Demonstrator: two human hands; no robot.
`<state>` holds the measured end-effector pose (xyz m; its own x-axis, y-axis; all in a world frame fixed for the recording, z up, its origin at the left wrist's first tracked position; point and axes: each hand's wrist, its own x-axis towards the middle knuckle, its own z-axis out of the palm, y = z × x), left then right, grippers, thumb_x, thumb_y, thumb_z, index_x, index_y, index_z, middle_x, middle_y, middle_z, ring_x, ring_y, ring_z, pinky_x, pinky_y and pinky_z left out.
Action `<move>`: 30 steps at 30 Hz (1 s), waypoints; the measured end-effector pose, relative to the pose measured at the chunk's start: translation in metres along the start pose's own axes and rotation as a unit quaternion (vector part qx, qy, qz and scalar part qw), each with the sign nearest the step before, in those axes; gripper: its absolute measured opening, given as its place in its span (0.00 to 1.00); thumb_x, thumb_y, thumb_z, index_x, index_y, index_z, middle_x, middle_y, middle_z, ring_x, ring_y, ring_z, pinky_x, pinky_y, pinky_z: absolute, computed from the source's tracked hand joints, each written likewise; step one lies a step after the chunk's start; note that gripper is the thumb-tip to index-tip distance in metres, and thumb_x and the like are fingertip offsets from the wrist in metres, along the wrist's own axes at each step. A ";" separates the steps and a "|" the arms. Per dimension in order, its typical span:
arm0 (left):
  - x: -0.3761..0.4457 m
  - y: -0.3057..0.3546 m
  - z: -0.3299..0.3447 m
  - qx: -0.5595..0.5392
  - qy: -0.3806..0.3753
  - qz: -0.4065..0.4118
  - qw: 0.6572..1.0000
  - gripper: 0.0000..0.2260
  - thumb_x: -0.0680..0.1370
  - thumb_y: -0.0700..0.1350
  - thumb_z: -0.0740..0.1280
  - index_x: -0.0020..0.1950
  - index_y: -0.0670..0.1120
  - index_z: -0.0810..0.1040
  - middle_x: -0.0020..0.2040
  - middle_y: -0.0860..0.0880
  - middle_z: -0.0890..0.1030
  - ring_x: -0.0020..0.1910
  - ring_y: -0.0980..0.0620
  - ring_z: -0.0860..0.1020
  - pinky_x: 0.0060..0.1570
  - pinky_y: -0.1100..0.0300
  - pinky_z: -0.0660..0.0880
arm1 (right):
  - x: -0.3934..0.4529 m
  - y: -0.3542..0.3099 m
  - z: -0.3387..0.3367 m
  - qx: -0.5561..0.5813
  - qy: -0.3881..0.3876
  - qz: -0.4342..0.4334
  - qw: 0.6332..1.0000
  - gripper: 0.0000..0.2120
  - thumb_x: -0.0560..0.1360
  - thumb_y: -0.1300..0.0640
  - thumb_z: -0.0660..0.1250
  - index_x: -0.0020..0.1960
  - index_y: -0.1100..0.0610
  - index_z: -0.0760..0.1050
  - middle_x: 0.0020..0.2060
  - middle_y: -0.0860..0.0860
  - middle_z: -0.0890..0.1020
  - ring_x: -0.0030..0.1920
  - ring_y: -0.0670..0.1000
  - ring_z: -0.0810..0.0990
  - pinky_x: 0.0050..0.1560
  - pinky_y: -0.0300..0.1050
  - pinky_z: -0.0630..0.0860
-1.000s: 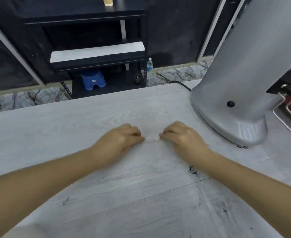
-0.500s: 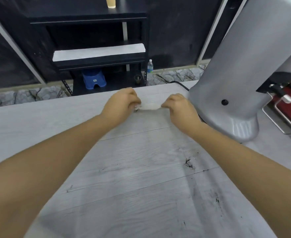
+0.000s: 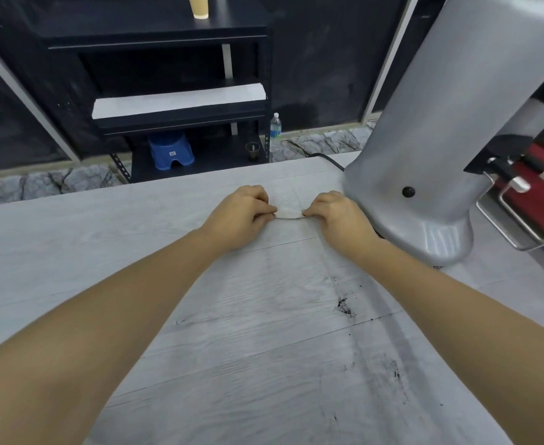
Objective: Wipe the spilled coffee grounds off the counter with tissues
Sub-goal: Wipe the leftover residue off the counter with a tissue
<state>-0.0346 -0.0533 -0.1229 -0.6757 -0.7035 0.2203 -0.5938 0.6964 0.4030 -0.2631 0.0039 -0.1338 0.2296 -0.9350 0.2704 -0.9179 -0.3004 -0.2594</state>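
Observation:
A small white tissue (image 3: pixel 289 213) is stretched between my two hands near the far edge of the pale wood-grain counter (image 3: pixel 135 239). My left hand (image 3: pixel 238 216) pinches its left end and my right hand (image 3: pixel 334 216) pinches its right end, both resting on the counter. Dark coffee grounds (image 3: pixel 344 306) lie in a small clump behind my hands, toward me, with thinner smears (image 3: pixel 395 374) trailing nearer along the right side. Most of the tissue is hidden under my fingers.
A large silver machine base (image 3: pixel 424 175) stands right beside my right hand, with a black cable (image 3: pixel 328 157) behind it. A metal rack and a red item (image 3: pixel 540 200) sit at the far right. Beyond the counter is a black shelf (image 3: pixel 174 91).
Both hands slid with the tissue away from me toward the counter's far edge, then drew back slightly. The grounds clump now lies behind them.

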 end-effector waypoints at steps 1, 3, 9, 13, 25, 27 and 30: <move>-0.005 0.004 0.001 -0.010 -0.001 0.002 1.000 0.09 0.78 0.43 0.68 0.56 0.44 0.85 0.49 0.49 0.79 0.50 0.49 0.76 0.52 0.55 0.75 | -0.008 -0.003 -0.003 0.001 -0.003 -0.006 1.000 0.17 0.66 0.76 0.68 0.47 0.58 0.84 0.40 0.54 0.82 0.43 0.60 0.78 0.39 0.53 0.79; -0.026 0.018 0.003 -0.023 -0.019 0.027 0.999 0.11 0.80 0.42 0.64 0.57 0.43 0.84 0.49 0.47 0.79 0.50 0.48 0.76 0.51 0.55 0.74 | -0.030 -0.012 -0.010 0.006 -0.010 -0.017 1.000 0.18 0.64 0.76 0.68 0.47 0.58 0.84 0.39 0.54 0.81 0.41 0.59 0.78 0.37 0.52 0.78; -0.113 0.059 -0.009 -0.051 -0.132 0.141 0.980 0.18 0.84 0.50 0.53 0.64 0.46 0.79 0.52 0.48 0.77 0.50 0.51 0.75 0.44 0.59 0.75 | -0.124 -0.053 -0.034 0.058 -0.057 -0.093 0.992 0.18 0.65 0.75 0.71 0.51 0.61 0.82 0.44 0.53 0.82 0.44 0.55 0.79 0.36 0.50 0.79; -0.105 0.048 -0.019 -0.090 -0.137 0.106 0.981 0.13 0.78 0.38 0.67 0.60 0.50 0.83 0.51 0.52 0.80 0.49 0.56 0.77 0.47 0.64 0.74 | -0.127 -0.061 -0.039 0.061 -0.065 -0.101 0.991 0.19 0.66 0.75 0.71 0.53 0.60 0.82 0.45 0.52 0.81 0.45 0.53 0.78 0.34 0.49 0.78; 0.017 -0.035 -0.017 0.031 0.035 -0.027 0.999 0.08 0.77 0.38 0.68 0.51 0.45 0.86 0.50 0.49 0.79 0.52 0.47 0.76 0.51 0.52 0.75 | 0.040 -0.017 0.003 -0.001 -0.007 0.046 0.999 0.16 0.70 0.74 0.63 0.50 0.59 0.83 0.46 0.56 0.82 0.53 0.59 0.77 0.47 0.54 0.77; 0.009 -0.036 -0.016 0.047 0.006 0.006 0.999 0.09 0.78 0.37 0.67 0.53 0.45 0.85 0.50 0.48 0.80 0.51 0.46 0.77 0.50 0.51 0.75 | 0.033 -0.016 0.008 0.002 -0.003 0.043 0.999 0.16 0.70 0.74 0.65 0.50 0.60 0.84 0.45 0.56 0.82 0.51 0.60 0.78 0.45 0.53 0.78; -0.017 -0.033 -0.023 0.044 -0.021 0.058 0.997 0.10 0.77 0.35 0.67 0.54 0.44 0.84 0.50 0.48 0.81 0.49 0.46 0.78 0.49 0.53 0.76 | 0.006 -0.028 0.008 0.003 0.006 -0.012 1.000 0.17 0.64 0.76 0.69 0.47 0.60 0.83 0.40 0.56 0.82 0.43 0.61 0.78 0.38 0.52 0.78</move>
<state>0.0068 -0.0677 -0.1191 -0.7587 -0.6121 0.2231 -0.5452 0.7840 0.2970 -0.2335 0.0049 -0.1325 0.2472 -0.9254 0.2871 -0.9105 -0.3232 -0.2579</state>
